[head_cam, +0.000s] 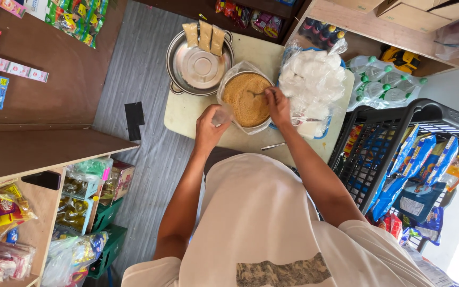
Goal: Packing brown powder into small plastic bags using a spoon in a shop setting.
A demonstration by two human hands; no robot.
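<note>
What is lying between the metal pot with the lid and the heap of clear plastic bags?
In the head view, the bowl of brown sugar lies between the metal pot and the plastic bags.

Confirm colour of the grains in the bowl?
Golden-brown grains; head view shows them best.

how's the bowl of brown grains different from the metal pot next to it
The plastic-lined bowl of brown granules is full; the round steel pot is lidded, with three tan packets on top. The bowl looks smaller. The right hand spoons in the bowl; nobody touches the pot. Both sit on the pale table.
</note>
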